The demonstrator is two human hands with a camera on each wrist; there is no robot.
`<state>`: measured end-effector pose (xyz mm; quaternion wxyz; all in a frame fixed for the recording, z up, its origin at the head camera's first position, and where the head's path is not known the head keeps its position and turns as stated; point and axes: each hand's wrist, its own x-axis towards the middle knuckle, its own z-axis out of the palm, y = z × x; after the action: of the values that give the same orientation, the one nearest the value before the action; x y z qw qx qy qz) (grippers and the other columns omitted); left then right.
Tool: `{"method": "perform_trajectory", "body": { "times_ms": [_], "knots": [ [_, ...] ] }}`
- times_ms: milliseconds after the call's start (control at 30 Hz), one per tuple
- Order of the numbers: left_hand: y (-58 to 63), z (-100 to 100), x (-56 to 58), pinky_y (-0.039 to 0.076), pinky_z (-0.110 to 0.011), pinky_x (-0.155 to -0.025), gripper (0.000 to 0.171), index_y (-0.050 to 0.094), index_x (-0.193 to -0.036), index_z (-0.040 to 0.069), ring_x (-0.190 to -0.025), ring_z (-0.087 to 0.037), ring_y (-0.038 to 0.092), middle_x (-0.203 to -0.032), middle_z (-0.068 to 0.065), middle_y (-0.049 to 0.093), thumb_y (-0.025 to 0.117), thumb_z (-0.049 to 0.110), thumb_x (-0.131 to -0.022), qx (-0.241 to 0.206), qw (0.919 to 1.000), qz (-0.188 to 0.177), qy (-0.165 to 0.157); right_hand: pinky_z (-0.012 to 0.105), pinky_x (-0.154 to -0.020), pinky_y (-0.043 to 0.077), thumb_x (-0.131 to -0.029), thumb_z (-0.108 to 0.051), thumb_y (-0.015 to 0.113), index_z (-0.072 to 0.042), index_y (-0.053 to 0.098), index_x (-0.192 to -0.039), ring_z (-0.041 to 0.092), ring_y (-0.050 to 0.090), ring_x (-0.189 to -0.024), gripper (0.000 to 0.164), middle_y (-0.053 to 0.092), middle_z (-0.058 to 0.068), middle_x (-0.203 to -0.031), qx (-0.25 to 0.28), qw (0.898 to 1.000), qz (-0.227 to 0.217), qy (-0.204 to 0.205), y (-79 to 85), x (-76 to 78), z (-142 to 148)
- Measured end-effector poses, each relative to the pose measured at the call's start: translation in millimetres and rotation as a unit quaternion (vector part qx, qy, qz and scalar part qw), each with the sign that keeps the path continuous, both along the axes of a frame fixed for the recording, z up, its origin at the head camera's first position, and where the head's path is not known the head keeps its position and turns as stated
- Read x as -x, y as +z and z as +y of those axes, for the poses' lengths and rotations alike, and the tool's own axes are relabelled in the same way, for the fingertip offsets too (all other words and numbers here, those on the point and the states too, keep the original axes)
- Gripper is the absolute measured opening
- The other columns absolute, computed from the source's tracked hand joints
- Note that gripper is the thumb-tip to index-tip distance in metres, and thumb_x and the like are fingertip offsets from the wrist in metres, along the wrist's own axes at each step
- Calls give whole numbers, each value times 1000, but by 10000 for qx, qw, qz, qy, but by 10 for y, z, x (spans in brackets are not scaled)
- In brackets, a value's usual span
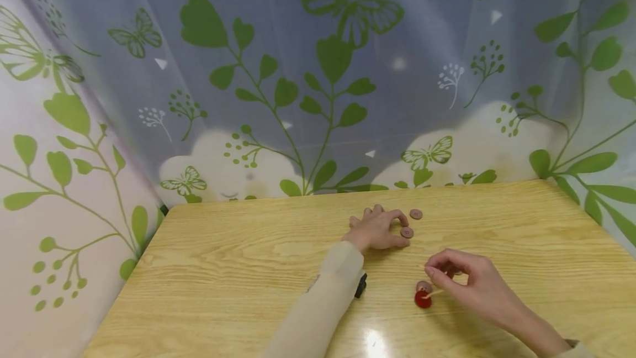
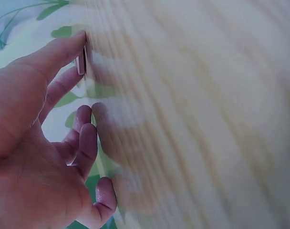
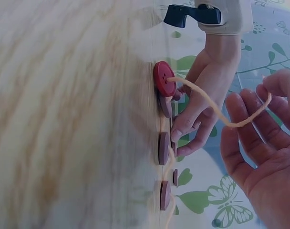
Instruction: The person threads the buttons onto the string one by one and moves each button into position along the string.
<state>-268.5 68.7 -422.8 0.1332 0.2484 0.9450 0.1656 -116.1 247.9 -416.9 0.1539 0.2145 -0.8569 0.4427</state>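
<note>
My left hand [image 1: 376, 231] rests low on the table, thumb and index finger at opposite edges of a dusty-pink button [image 1: 407, 232]. The left wrist view shows that button [image 2: 81, 63] edge-on between them. My right hand [image 1: 469, 280] is raised and pinches the end of a pale cord [image 1: 435, 293] between thumb and index finger. The cord runs down to a red button [image 3: 164, 78] and passes through it. The red button leans on a dusty-pink button [image 1: 424, 286]. More dusty-pink buttons [image 3: 164, 149] with cord beside them stand out below in the right wrist view, partly hidden by my right hand in the head view.
Another dusty-pink button [image 1: 415, 214] lies on the wood-grain table [image 1: 223, 269] just beyond my left hand. A curtain with leaves and butterflies [image 1: 278, 98] hangs along the table's far edge and both sides. A black device [image 1: 361, 285] is on my left wrist.
</note>
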Motion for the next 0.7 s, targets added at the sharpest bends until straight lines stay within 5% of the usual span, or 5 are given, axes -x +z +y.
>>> {"method": "perform_trajectory", "body": {
  "times_ms": [333,700],
  "knots": [
    [-1,39,-8,33,-50,-88,19,64,-107,42,-105,-21,46,-126,2,54,70,53,-93,-184,9998,81,75,21,-59,51,-91,2,72,-15,73,-97,1,62,-70,19,73,-6,-83,-34,10000,-13,-71,-20,3,35],
    [90,7,-77,44,-61,-95,10,64,-102,31,-105,-22,52,-114,3,55,58,37,-96,184,9989,382,-216,20,-59,51,-91,3,72,-17,73,-97,1,63,-70,22,72,-6,-83,-63,10000,66,-30,-21,10,32]
  ]
}}
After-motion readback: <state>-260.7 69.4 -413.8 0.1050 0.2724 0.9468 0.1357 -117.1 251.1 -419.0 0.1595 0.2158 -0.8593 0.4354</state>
